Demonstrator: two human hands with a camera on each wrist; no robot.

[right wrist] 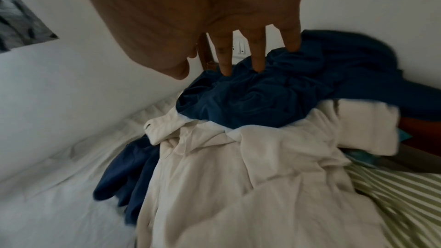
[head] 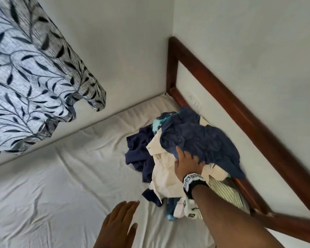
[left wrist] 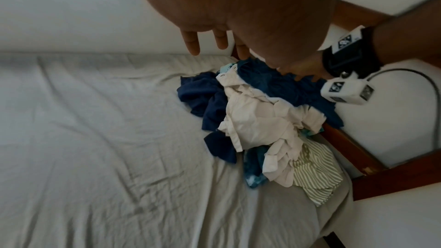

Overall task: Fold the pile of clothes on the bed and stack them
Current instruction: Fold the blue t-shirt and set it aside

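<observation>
A crumpled pile of clothes [head: 177,158] lies on the bed against the wooden headboard. On top is a dark blue garment [head: 204,140] [right wrist: 262,101], over a cream one [head: 165,172] [right wrist: 238,176]. A green-striped piece [head: 225,192] [left wrist: 315,176] lies at the near edge. My right hand [head: 184,158] [right wrist: 259,57] reaches onto the pile, its straight fingertips touching the blue garment without gripping it. My left hand [head: 118,222] [left wrist: 214,40] hovers flat, fingers extended, above the sheet left of the pile, holding nothing.
A white sheet [head: 61,194] covers the mattress, wrinkled and bare to the left of the pile. The brown headboard [head: 222,97] runs along the right wall, with a wall switch [head: 196,103] behind it. A leaf-patterned curtain [head: 25,77] hangs at upper left.
</observation>
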